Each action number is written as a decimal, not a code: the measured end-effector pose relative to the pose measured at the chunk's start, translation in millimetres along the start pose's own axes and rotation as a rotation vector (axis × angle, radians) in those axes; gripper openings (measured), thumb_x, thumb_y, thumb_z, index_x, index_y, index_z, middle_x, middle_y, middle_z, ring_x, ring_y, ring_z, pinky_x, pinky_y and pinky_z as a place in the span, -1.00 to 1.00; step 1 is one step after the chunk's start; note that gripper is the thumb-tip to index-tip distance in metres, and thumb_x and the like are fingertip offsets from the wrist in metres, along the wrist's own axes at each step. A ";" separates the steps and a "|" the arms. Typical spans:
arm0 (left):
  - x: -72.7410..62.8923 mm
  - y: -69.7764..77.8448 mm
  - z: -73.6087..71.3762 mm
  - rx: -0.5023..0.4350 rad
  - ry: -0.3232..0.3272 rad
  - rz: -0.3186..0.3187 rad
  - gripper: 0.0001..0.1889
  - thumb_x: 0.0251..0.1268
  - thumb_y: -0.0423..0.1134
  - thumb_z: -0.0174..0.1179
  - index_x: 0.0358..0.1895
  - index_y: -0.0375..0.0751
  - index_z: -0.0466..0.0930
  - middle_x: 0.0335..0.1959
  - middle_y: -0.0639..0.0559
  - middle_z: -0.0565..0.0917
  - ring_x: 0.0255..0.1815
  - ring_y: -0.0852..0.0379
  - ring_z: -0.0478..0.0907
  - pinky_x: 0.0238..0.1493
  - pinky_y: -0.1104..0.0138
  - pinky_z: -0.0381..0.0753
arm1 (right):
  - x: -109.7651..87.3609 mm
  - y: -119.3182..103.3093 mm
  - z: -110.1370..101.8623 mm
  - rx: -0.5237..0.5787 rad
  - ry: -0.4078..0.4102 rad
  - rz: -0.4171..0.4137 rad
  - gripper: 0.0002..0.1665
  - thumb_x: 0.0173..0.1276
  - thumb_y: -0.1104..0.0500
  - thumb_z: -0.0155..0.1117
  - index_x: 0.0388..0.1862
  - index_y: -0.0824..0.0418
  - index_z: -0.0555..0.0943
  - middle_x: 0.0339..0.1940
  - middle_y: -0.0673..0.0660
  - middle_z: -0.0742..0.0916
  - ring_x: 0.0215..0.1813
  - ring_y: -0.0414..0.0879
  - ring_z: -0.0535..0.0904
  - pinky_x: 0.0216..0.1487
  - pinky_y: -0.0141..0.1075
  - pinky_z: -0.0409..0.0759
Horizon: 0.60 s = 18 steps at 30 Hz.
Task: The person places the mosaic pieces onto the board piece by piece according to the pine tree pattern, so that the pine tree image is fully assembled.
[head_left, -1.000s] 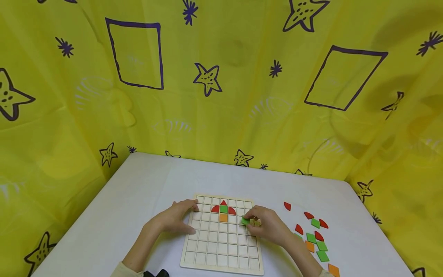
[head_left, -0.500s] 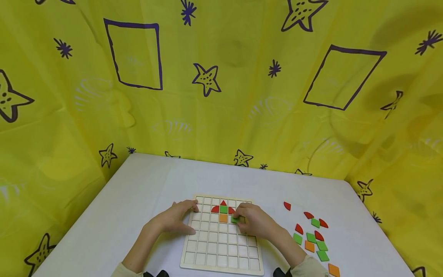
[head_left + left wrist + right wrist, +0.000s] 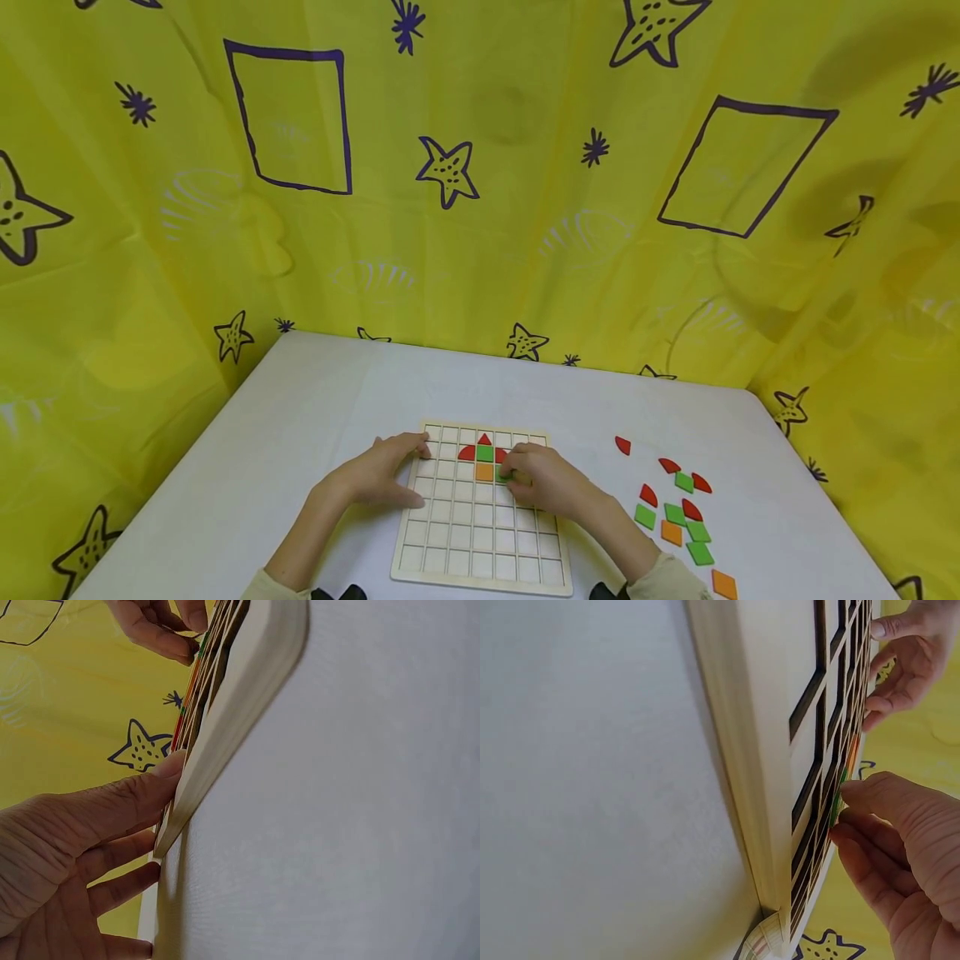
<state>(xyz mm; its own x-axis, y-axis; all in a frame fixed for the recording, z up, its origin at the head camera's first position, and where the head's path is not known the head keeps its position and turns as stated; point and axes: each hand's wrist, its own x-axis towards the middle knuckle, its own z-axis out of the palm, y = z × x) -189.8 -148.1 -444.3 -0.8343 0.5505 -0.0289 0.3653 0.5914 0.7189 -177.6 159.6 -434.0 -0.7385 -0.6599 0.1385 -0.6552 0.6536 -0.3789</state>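
Observation:
A pale wooden grid board [image 3: 452,533] lies on the white table. My right hand [image 3: 549,481] pinches a green square tile [image 3: 839,796] between thumb and fingertips, at the cell right of an orange square tile [image 3: 484,472]. Above that orange piece sit a green square [image 3: 485,453], a red triangle [image 3: 485,439] at the top and a red quarter-circle [image 3: 467,452] on the left. A second red quarter-circle [image 3: 501,455] is partly covered by my right fingers. My left hand [image 3: 380,472] rests at the board's left edge, its thumb and fingers spread along it.
Loose red quarter-circles [image 3: 623,447], green squares [image 3: 700,553] and orange squares [image 3: 724,584] are scattered right of the board. In the right wrist view a small rounded striped object [image 3: 763,939] lies by the board's edge. A yellow patterned curtain [image 3: 480,250] encloses the table.
My right hand has moved left across the board with the green square tile, from near the right edge to beside the orange tile. The left hand has stayed in place.

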 end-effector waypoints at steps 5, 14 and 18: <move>0.2 -0.4 0.6 0.005 -0.002 0.002 -0.49 0.03 -0.26 0.57 0.04 -0.19 0.52 0.48 -0.30 0.40 0.56 -0.36 0.20 0.52 -0.41 -0.15 | -10.3 -1.4 -2.7 0.018 0.010 0.059 -0.87 0.34 0.29 0.39 -0.14 0.16 0.73 -0.15 -0.04 0.75 -0.08 -0.15 0.65 0.04 -0.21 0.71; -0.3 0.0 -0.7 0.012 0.001 0.008 -0.49 0.02 -0.26 0.56 0.03 -0.19 0.51 0.47 -0.28 0.42 0.55 -0.36 0.22 0.51 -0.41 -0.13 | -45.6 1.9 -7.1 0.057 0.114 0.117 -0.86 0.35 0.26 0.42 -0.13 0.13 0.72 -0.11 -0.09 0.75 -0.09 -0.20 0.65 0.00 -0.23 0.72; -0.1 -0.7 -0.5 0.010 -0.002 0.011 -0.49 0.02 -0.26 0.56 0.03 -0.19 0.51 0.47 -0.29 0.41 0.55 -0.36 0.21 0.51 -0.42 -0.13 | -61.8 5.8 -9.1 0.060 0.168 0.163 -0.84 0.31 0.27 0.45 -0.15 0.10 0.73 -0.13 -0.13 0.75 -0.10 -0.18 0.66 0.00 -0.21 0.73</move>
<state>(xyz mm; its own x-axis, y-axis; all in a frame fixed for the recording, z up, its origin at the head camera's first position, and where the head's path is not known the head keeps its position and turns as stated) -190.2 -148.8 -444.4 -0.8295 0.5581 -0.0225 0.3783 0.5910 0.7125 -137.2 207.5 -436.4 -0.8529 -0.4738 0.2194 -0.5186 0.7199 -0.4613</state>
